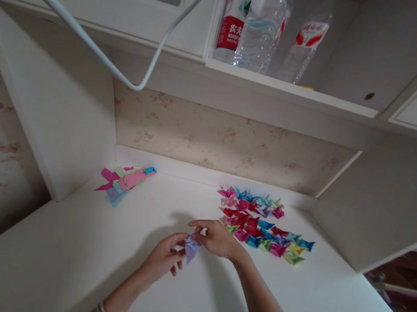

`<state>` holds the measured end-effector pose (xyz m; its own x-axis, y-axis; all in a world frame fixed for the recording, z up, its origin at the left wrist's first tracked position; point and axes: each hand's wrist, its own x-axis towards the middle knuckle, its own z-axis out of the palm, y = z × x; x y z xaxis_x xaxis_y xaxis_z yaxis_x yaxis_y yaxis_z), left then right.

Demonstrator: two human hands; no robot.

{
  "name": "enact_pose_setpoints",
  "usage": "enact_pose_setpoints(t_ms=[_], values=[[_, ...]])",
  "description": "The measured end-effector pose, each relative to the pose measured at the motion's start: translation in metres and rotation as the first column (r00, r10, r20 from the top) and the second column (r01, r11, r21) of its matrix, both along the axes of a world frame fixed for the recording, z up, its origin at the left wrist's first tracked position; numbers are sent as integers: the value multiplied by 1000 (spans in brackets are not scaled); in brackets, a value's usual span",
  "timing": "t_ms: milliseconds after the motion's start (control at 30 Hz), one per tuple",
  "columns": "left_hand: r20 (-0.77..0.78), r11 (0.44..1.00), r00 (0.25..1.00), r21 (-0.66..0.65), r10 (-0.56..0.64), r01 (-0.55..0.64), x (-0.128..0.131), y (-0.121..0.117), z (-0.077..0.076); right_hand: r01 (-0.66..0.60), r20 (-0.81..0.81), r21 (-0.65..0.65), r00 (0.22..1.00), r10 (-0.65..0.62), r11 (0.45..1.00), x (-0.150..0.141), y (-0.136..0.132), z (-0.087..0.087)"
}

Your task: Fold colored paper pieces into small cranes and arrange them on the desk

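Observation:
A small purple folded paper crane [192, 249] is held up between my two hands, above the middle of the white desk. My left hand [165, 257] pinches its left side between thumb and fingers. From the upper right, my right hand [214, 236] grips its top edge with thumb and forefinger. The fingers cover part of the paper, so its full shape is hidden. Just beyond my right hand, several folded paper cranes [259, 235] in red, blue, pink, green and yellow lie in rows.
Flat folded paper pieces [134, 179] lie in a loose pile at the back left of the desk [65, 260]. Above, plastic bottles [260, 31] stand on a cabinet shelf [293, 89]. A white bent cable or tube [91, 44] hangs across the upper left.

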<state>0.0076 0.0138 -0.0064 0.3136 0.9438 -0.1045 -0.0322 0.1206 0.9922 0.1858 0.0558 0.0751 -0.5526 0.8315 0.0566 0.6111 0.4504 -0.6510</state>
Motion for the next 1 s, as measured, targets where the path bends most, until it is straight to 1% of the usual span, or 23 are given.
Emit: enact_pose_setpoints(t_ms=[67, 133, 200, 233, 267, 300, 333, 367, 400, 433, 467, 500, 567, 633, 733, 800, 933, 1000], values=[[-30, 1000, 1000, 19, 3, -2, 0, 0, 0, 9, -24, 18, 1000, -8, 1000, -2, -2, -1], [-40, 999, 999, 39, 37, -36, -1, 1, 0, 76, -91, 83, 993, -69, 994, -3, -4, -2], [-22, 995, 996, 46, 88, -87, -2, 3, -1, 213, -220, 123, 958, -183, 969, -3, -6, -7], [-10, 993, 993, 42, 115, -115, -3, 4, -2, 299, -304, 103, 918, -257, 949, -2, -8, -13], [2, 989, 990, 33, 142, -142, -4, 5, -2, 382, -386, 47, 859, -336, 923, -1, -10, -20], [10, 986, 986, 23, 165, -165, -5, 7, -3, 451, -455, -40, 786, -418, 892, -1, -13, -30], [16, 983, 983, 13, 181, -181, -6, 7, -4, 494, -504, -143, 709, -493, 857, -1, -17, -42], [20, 982, 982, 7, 189, -189, -7, 8, -4, 512, -526, -246, 642, -557, 823, -3, -22, -54], [24, 982, 981, 6, 191, -191, -7, 9, -5, 512, -529, -334, 593, -607, 792, -5, -26, -66], [29, 982, 982, 8, 187, -187, -8, 9, -5, 497, -526, -384, 574, -627, 778, -7, -31, -77], [33, 983, 983, 10, 181, -182, -8, 9, -5, 482, -525, -396, 579, -624, 781, -10, -36, -86], [35, 984, 984, 10, 176, -176, -8, 10, -6, 467, -525, -385, 598, -605, 796, -14, -39, -92], [29, 986, 986, 6, 166, -167, -8, 10, -6, 439, -521, -323, 657, -545, 838, -19, -45, -96], [15, 987, 987, 11, 161, -162, -7, 10, -7, 408, -513, -291, 697, -501, 866, -22, -48, -94], [-7, 987, 988, 56, 152, -151, -6, 10, -9, 358, -512, -304, 720, -468, 883, -22, -50, -88], [-13, 987, 990, 79, 142, -141, -6, 11, -11, 343, -512, -308, 727, -458, 888, -21, -50, -88], [-26, 987, 990, 89, 137, -135, -6, 12, -13, 363, -507, -291, 726, -465, 885, -20, -51, -91], [-32, 986, 990, 93, 139, -135, -6, 12, -14, 354, -499, -296, 735, -460, 887, -21, -51, -92]])
